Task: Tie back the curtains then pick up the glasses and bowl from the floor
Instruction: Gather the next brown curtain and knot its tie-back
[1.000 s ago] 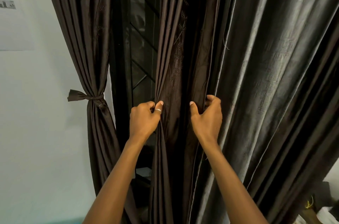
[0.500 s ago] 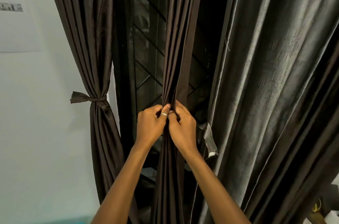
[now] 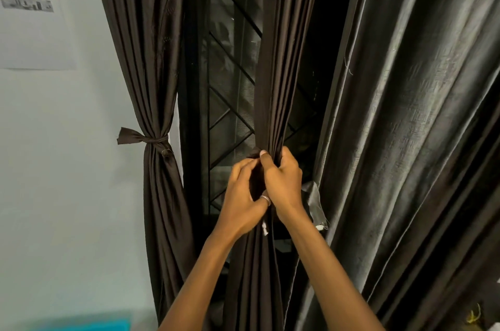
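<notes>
Because the middle curtain (image 3: 273, 73) is soft, light, sheeny cloth that would likely slip, the head view suggests holding it where it is bunched, at mid-height in front of the window grille (image 3: 230, 87). The right hand (image 3: 284, 184) grips the gathered folds; the left hand (image 3: 243, 203) pinches cloth just beside it, and the hands touch. A loose tie strip (image 3: 313, 200) hangs by the right wrist. The left curtain (image 3: 151, 60) is already tied. No glasses, bowl or other container shows.

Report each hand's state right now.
Left hand: closed, gripping the gathered middle curtain.
Right hand: closed, gripping the same curtain.
</notes>
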Motion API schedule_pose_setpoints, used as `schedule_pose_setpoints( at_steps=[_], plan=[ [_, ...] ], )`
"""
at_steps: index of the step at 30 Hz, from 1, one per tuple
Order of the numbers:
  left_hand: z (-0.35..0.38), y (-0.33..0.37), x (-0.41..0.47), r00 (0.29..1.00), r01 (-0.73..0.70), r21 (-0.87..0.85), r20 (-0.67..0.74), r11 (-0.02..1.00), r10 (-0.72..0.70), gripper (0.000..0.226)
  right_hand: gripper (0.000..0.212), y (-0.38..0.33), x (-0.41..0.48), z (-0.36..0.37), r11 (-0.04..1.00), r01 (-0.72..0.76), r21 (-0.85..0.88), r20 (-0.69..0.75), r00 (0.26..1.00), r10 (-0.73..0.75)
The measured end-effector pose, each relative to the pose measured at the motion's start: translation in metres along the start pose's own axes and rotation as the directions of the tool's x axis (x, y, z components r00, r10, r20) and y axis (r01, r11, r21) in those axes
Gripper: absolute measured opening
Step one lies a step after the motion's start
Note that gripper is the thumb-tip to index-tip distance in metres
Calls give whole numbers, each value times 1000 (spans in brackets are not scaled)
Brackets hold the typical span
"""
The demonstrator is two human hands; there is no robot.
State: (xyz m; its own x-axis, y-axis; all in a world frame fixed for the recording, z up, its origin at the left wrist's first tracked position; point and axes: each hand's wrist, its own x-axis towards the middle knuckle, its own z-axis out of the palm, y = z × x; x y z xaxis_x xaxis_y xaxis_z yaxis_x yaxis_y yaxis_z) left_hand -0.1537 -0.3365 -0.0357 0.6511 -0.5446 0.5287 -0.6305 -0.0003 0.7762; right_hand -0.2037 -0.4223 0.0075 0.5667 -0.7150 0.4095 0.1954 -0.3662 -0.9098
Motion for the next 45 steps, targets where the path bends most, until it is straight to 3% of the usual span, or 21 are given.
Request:
schedule_pose_setpoints(
  at_steps=[7,12,22,26,28,31,34,40,42,45],
  plan=[
    [7,7,-4,997,77,-18,-29,997,-77,84,14,1,0,-9,970,-123,210,143,985,95],
    [5,16,2,993,119,-22,11,993,-119,97,15,-3,-2,-12,981,-76,180,171,984,44],
    [-2,14,7,983,51,160,164,986,-78,90,14,-4,-2,-17,997,-12,75,85,996,6],
    [-11,7,10,962,114,-87,257,990,-88,98,5,-4,1,-19,999,-17,40,33,999,16],
    [-17,8,10,966,199,-276,216,940,-141,78,7,-3,2,-21,995,-52,80,66,997,47],
    [-20,11,15,950,285,-555,56,782,-306,43,11,-2,1,-22,995,-52,90,73,996,46],
    [-21,18,24,915,270,-679,-41,683,-402,36,14,-3,-2,-21,998,-10,62,66,998,6],
    [-28,31,45,903,122,-887,-87,444,-421,34,7,-4,-5,-23,999,31,29,66,997,-33],
    [-28,32,51,896,100,-884,-119,456,-427,36,3,-3,-4,-25,999,43,19,60,997,-44],
    [-25,30,56,868,131,-823,-174,552,-464,37,9,-4,-5,-27,998,52,22,71,996,-53]
  ],
)
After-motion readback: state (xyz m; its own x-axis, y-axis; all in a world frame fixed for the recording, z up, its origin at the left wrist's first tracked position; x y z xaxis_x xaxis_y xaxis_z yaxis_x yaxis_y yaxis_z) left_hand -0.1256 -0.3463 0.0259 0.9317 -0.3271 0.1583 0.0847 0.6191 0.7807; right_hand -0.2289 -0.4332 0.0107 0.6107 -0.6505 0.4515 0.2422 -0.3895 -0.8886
